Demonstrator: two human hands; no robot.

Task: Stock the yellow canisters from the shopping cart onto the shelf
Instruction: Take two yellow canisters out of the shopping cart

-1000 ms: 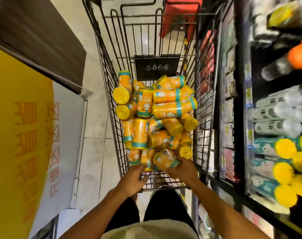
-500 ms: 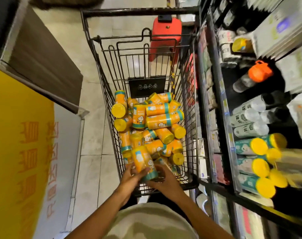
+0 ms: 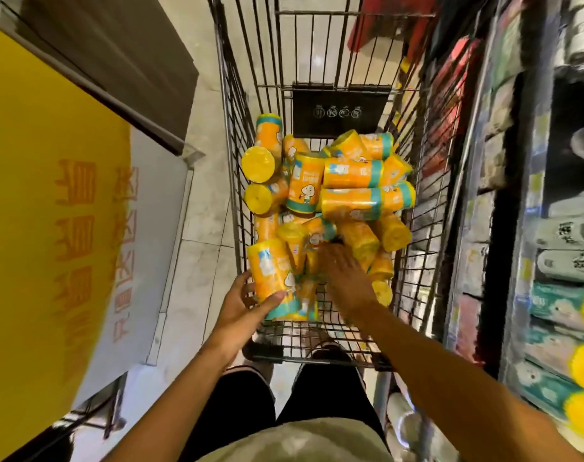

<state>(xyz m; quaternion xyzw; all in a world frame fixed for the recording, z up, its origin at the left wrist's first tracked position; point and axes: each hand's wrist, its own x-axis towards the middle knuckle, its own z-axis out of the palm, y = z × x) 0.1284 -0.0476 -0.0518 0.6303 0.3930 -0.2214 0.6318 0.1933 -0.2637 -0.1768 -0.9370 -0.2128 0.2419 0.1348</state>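
Cart (image 3: 237,135): wire basket, holds a loose heap of yellow cans (image 3: 350,175), roughly twenty; exact count unclear.
Shelf (image 3: 517,228): right of cart, blurred.
Left hand (image 3: 240,308): fingers clamped round one can (image 3: 270,278), raised over heap.
Right hand (image 3: 345,278): fingers spread, flat over heap.

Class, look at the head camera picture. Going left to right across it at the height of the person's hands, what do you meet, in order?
Big yellow sign with orange characters → pale tiled floor → left hand gripping a yellow canister with a teal band → right hand reaching into the pile → black wire shopping cart's right wall → dark store shelf with packaged goods.
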